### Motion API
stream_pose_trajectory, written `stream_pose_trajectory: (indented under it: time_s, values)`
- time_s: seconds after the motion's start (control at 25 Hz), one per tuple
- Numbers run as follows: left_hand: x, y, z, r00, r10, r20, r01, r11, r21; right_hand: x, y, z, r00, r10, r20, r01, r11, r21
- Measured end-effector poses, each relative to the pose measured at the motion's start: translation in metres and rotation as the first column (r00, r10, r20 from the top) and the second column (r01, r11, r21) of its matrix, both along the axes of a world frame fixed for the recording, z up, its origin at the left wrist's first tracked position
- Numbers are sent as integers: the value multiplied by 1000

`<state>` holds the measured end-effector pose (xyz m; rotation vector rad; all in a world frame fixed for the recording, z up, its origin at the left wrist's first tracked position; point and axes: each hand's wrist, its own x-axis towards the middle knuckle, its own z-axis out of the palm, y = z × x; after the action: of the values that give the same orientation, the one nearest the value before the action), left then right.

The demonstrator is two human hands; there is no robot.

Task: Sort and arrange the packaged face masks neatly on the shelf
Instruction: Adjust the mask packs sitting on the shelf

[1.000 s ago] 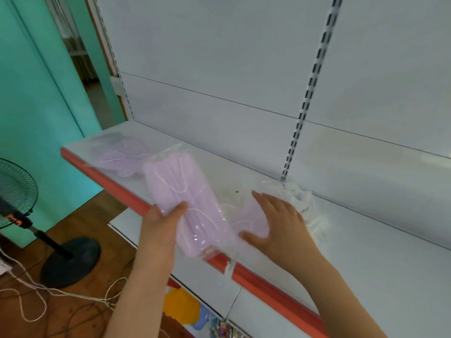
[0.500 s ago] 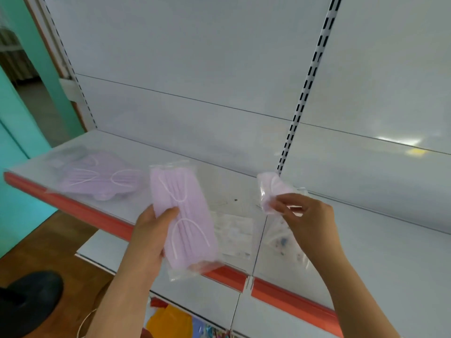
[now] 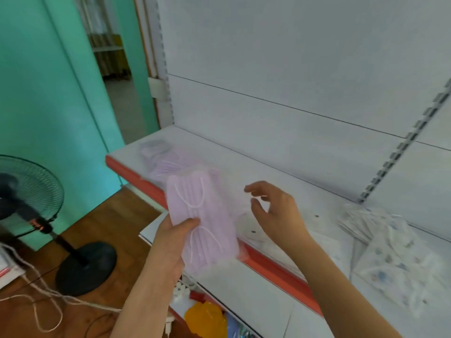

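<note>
**White shelf, lilac masks in hand**

White metal shelf (image 3: pixel 280 167) with a red front edge carries a flat lilac pile (image 3: pixel 166 159) at its left end and pale printed packs (image 3: pixel 402 252) at right. Left hand (image 3: pixel 170 242) grasps a clear-wrapped pleated lilac mask pack (image 3: pixel 202 215) above the edge. Right hand (image 3: pixel 275 211) hovers released, fingers loosely curved, holding nothing.

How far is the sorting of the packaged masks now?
Done: a pile of lilac packaged masks lies at the shelf's left end. In hand: the left hand grips another lilac mask pack; the right hand hovers open, holding nothing. Left: the white printed mask packs lie loosely scattered on the white metal shelf.
</note>
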<state>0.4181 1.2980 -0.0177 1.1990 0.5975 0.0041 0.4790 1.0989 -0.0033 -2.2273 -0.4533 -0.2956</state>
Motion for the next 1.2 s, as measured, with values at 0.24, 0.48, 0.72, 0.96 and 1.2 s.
stream_pose_trajectory:
  time_s: [0.24,0.48,0.72,0.96,1.2]
  values:
    - [-4,57,5,975,224,0,-223,967,123,85,104,-20,983,133,-127,-180,840,-512]
    - [8,68,8,944,323,-63,-320,946,52,84,106,5,991,-94,-97,54,934,-354]
    - [52,41,24,984,144,105,-102,938,-331,17,85,16,968,230,95,-173,896,-410]
    - [51,48,19,951,301,73,-295,952,-80,49,72,18,970,200,-136,-217,968,-125]
    - [44,86,2,784,607,131,-573,788,-226,113,130,-2,947,-31,-318,-88,931,-355]
